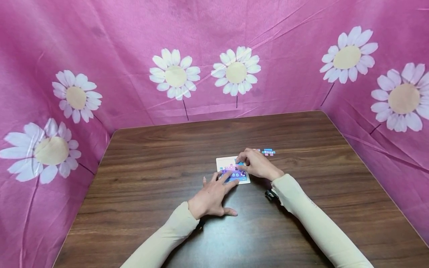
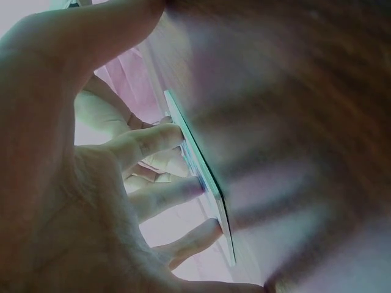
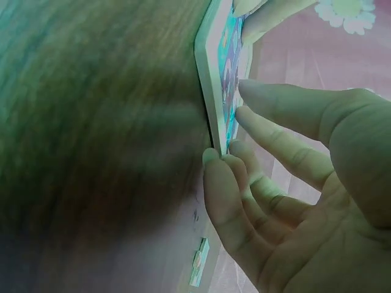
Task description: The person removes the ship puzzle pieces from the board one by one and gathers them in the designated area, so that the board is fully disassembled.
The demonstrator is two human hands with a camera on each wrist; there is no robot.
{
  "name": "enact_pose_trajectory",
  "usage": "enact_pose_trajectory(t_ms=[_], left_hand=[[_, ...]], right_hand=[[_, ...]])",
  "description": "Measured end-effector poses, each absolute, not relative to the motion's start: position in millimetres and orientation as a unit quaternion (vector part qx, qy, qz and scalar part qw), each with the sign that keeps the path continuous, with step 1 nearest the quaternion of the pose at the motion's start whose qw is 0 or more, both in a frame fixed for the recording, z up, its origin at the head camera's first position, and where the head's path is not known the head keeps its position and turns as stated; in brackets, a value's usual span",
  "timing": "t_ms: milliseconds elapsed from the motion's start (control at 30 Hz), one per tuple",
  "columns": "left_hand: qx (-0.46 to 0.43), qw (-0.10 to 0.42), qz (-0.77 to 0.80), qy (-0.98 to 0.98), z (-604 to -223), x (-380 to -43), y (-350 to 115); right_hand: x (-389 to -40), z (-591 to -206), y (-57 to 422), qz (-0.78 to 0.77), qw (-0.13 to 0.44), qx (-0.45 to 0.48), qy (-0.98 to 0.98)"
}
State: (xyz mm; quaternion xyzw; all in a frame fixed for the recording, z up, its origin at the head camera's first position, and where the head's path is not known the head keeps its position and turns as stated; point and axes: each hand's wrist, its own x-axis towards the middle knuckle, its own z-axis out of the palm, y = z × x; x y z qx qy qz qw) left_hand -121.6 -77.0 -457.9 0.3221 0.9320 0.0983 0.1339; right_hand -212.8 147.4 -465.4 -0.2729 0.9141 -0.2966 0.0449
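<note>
Sleeves: cream cloth covered both forearms, the left sleeve (image 1: 164,234) and the right sleeve (image 1: 315,219) reaching in from the near edge of the head view.
Pink cloth: a backdrop (image 1: 127,44) hung round the far side and both flanks of the table.
Wood-grain table: the dark brown tabletop (image 1: 151,156) ran beneath both arms and reflected a pale sheen near its front.
Daisies: six large white flowers (image 1: 175,75) with cream centres showed on the cloth.
Left hand: the left hand (image 1: 210,197) lay with its fingers well spread and nearly straight, fingertips touching the puzzle board, thumb out to the side over bare wood; it gripped nothing.
Right hand: the right hand (image 1: 258,163) was bent at the knuckles, thumb and index tips at the printed face and the other fingers near the board's edge; whether a piece sat between the tips, I could not tell.
Puzzle board: the white-bordered puzzle board (image 1: 222,162) rested flat around the table's middle, under both hands, with blue and purple printing and a white upper-left area.
Wrist fitting: a small black fitting (image 1: 270,195) showed under the right cuff.
Loose pieces: one blue-and-pink piece (image 1: 268,152) lay just beyond the right hand; another (image 1: 257,150) beside it was partly hidden.
</note>
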Motion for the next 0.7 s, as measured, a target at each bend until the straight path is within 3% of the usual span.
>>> enact_pose_trajectory(t_ms=[700], left_hand=[[0.319, 0.139, 0.095, 0.933, -458.8, -122.8, -77.5]], right_hand=[[-211.7, -466.6, 145.3, -0.281, 0.058, -0.256, 0.923]])
